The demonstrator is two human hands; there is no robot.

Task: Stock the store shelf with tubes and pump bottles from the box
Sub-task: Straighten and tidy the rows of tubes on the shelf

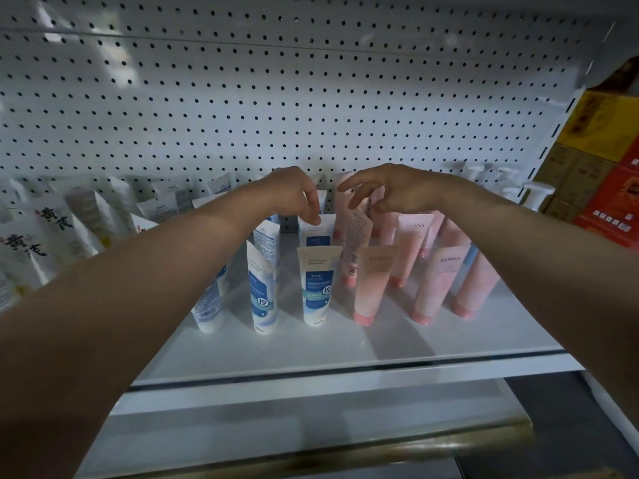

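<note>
Blue-and-white tubes (pixel 316 285) stand cap-down in rows on the white shelf (pixel 311 350), with pink tubes (pixel 375 281) to their right. My left hand (pixel 294 193) reaches over them, and its curled fingertips pinch the crimped top of a blue-and-white tube in the second row (pixel 315 235). My right hand (pixel 394 191) hovers beside it with loosely spread fingers. Its thumb and fingertips are at the top of a tilted pink tube (pixel 352 243). White pump bottles (pixel 534 197) stand at the back right, partly hidden by my right arm.
White tubes with black characters (pixel 52 233) lean at the left. A perforated white back panel (pixel 276 115) closes the shelf behind. Yellow and red cartons (pixel 601 140) are stacked past the right upright. The shelf's front strip is bare.
</note>
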